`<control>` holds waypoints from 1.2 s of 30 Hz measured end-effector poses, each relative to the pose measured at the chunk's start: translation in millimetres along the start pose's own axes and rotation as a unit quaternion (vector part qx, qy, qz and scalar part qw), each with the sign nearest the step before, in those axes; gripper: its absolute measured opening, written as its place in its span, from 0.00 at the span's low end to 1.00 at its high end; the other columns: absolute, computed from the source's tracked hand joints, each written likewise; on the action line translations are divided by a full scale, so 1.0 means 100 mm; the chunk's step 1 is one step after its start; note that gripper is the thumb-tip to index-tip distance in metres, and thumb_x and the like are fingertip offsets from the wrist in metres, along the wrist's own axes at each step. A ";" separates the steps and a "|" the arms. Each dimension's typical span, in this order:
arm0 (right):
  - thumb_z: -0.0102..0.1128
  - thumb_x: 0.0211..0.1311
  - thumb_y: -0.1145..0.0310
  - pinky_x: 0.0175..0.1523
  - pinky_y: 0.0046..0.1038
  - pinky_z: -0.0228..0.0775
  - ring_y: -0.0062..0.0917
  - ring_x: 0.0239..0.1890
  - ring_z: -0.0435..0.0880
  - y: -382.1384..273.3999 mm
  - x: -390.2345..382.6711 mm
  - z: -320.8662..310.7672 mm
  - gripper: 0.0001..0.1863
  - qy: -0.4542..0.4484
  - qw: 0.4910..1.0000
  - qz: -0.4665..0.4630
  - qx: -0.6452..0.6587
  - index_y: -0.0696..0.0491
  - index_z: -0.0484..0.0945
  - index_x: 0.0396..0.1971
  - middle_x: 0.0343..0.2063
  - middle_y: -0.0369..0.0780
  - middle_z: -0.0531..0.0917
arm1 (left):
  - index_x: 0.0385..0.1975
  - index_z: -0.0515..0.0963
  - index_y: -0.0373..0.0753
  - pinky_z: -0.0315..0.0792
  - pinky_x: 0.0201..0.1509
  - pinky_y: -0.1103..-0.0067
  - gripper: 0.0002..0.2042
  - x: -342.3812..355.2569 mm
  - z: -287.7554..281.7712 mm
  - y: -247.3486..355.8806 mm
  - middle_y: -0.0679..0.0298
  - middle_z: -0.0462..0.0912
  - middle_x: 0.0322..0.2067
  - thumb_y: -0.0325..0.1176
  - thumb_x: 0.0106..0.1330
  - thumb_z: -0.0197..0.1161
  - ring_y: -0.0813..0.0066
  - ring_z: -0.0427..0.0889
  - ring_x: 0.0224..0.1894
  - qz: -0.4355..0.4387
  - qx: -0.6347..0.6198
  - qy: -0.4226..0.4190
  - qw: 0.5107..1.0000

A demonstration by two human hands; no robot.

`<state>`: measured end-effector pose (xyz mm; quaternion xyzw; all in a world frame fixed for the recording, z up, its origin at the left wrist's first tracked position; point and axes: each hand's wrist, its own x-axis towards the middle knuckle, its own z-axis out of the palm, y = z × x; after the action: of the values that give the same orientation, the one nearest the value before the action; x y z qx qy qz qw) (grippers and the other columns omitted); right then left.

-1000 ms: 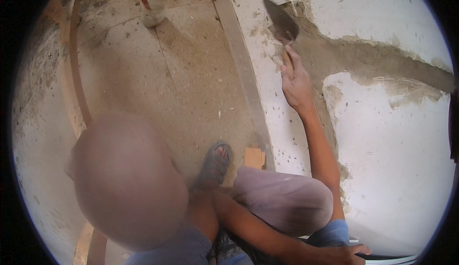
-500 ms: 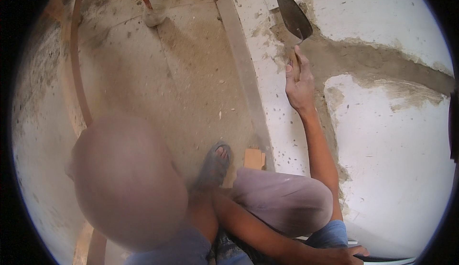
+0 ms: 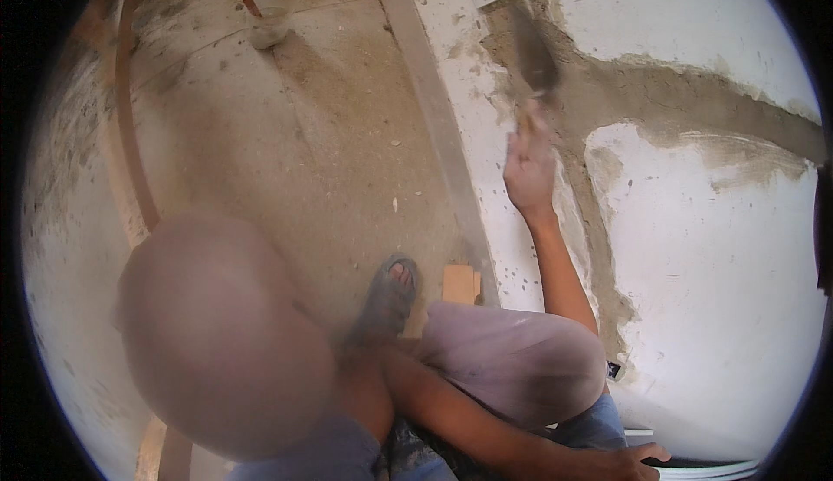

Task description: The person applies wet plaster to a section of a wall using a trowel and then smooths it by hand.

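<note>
My right hand (image 3: 530, 169) is closed round the wooden handle of a pointing trowel (image 3: 538, 58), reaching up to the white wall. The dark blade is smeared by motion and lies over a grey-brown mortar strip (image 3: 677, 99); whether it touches the mortar, I cannot tell. That strip branches, one arm running right and another down beside my forearm. My left forearm crosses low in front of me. At the bottom right edge is my left hand (image 3: 638, 462), near curved white strips (image 3: 711, 471); one digit sticks out and the remaining fingers are cut off or hidden.
My bent knees, in dusty trousers (image 3: 512, 364), fill the lower view. A sandalled foot (image 3: 388, 299) stands beside a small tan block (image 3: 461, 284) on the dusty floor. Farther off sits a pale container (image 3: 269, 28) with a reddish handle. A long wooden strip (image 3: 130, 134) lies at left.
The trowel and my right hand have moved slightly down and to the left, and the blade now overlaps the mortar more. My left hand stays where it was.
</note>
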<state>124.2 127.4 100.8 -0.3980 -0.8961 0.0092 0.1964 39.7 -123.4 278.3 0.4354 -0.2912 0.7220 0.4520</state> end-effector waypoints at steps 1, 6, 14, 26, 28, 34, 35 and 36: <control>0.53 0.71 0.69 0.64 0.40 0.69 0.46 0.61 0.77 -0.01 0.04 0.05 0.28 -0.040 0.999 0.020 0.003 0.57 0.63 0.68 0.62 0.51 0.75 | 0.53 0.80 0.42 0.56 0.65 0.44 0.22 0.00 -0.01 -0.01 0.60 0.85 0.42 0.49 0.66 0.62 0.59 0.81 0.51 -0.001 0.003 -0.001 1.000; 0.53 0.70 0.71 0.61 0.42 0.72 0.50 0.58 0.78 -0.11 0.02 0.14 0.29 -0.022 0.997 0.045 0.057 0.55 0.62 0.69 0.62 0.52 0.74 | 0.53 0.80 0.42 0.56 0.65 0.44 0.21 0.01 -0.03 -0.02 0.60 0.85 0.42 0.49 0.66 0.63 0.59 0.81 0.51 -0.012 0.005 -0.002 1.000; 0.54 0.68 0.73 0.59 0.43 0.71 0.51 0.56 0.78 -0.09 0.13 0.17 0.30 -0.051 0.998 0.010 -0.041 0.54 0.62 0.70 0.59 0.52 0.76 | 0.53 0.80 0.42 0.55 0.65 0.43 0.21 0.01 -0.07 -0.03 0.60 0.85 0.42 0.48 0.66 0.63 0.59 0.81 0.52 -0.017 0.000 -0.002 1.000; 0.54 0.69 0.71 0.60 0.41 0.71 0.50 0.58 0.77 -0.01 -0.12 0.26 0.29 0.062 0.991 0.026 0.113 0.53 0.63 0.70 0.59 0.53 0.76 | 0.52 0.80 0.42 0.55 0.65 0.42 0.20 0.04 -0.05 -0.03 0.60 0.85 0.42 0.47 0.66 0.63 0.59 0.81 0.52 -0.020 -0.009 0.011 1.000; 0.55 0.69 0.71 0.60 0.41 0.71 0.50 0.57 0.77 -0.01 -0.05 0.21 0.29 -0.037 0.995 0.072 0.049 0.53 0.63 0.70 0.60 0.53 0.75 | 0.52 0.80 0.42 0.55 0.65 0.42 0.20 0.03 -0.07 -0.03 0.60 0.85 0.42 0.46 0.66 0.63 0.59 0.81 0.52 -0.026 -0.003 0.008 1.000; 0.55 0.70 0.71 0.64 0.40 0.69 0.46 0.60 0.76 0.00 -0.09 0.21 0.29 0.026 1.000 -0.001 0.003 0.56 0.63 0.69 0.63 0.53 0.72 | 0.52 0.80 0.42 0.55 0.64 0.42 0.19 0.01 -0.05 -0.04 0.60 0.85 0.42 0.44 0.66 0.65 0.59 0.81 0.52 -0.034 -0.029 0.001 0.999; 0.55 0.70 0.70 0.66 0.39 0.67 0.44 0.64 0.75 0.00 -0.10 0.20 0.28 0.022 1.000 -0.007 -0.021 0.58 0.63 0.68 0.65 0.52 0.71 | 0.52 0.80 0.42 0.55 0.64 0.42 0.19 0.01 -0.04 -0.04 0.60 0.85 0.41 0.44 0.66 0.65 0.59 0.81 0.52 -0.029 -0.018 0.008 0.999; 0.56 0.69 0.71 0.63 0.40 0.69 0.46 0.59 0.76 0.00 -0.13 0.20 0.29 0.006 1.000 0.016 -0.011 0.57 0.63 0.69 0.63 0.53 0.72 | 0.52 0.80 0.42 0.55 0.64 0.42 0.19 0.00 -0.03 -0.04 0.60 0.85 0.41 0.44 0.66 0.65 0.59 0.81 0.52 -0.024 -0.008 0.015 1.000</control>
<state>125.1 120.7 77.5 -0.4145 -0.8884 0.0005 0.1972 42.1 -119.7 277.5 0.4281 -0.2798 0.7146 0.4773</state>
